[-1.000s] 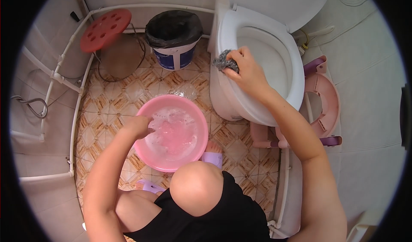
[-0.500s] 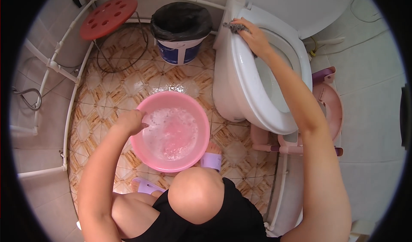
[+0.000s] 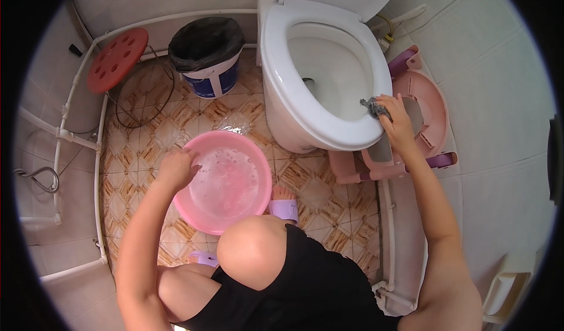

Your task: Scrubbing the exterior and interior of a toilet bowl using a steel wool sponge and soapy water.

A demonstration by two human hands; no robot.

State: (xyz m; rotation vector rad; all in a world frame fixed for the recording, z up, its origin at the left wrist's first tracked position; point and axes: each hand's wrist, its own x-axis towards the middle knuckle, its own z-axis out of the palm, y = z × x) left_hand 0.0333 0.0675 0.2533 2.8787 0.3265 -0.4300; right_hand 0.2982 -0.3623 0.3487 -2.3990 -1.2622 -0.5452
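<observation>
A white toilet (image 3: 281,75) stands at the upper middle with its lid raised and its seat down over the bowl. On the seat's front right part, my right hand (image 3: 397,124) presses a crumpled dark grey scouring pad (image 3: 372,107), with the fingers closed round it. My left hand (image 3: 177,169) grips the left rim of a round pink basin (image 3: 263,165) on the floor, its fingertips over the inner side. Foamy, bubbly water (image 3: 228,181) fills the lower part of the basin.
A bucket lined with a black bag (image 3: 205,43) and a red round stool (image 3: 119,59) stand along the back wall. Right of the toilet leans a pink plastic child seat (image 3: 436,105). White pipes (image 3: 100,172) run along the left wall. My feet in lilac slippers (image 3: 284,209) flank the basin.
My right hand has carried the scouring pad from the seat's back left to its front right edge. The left hand stays on the basin rim. The whole view has shifted.
</observation>
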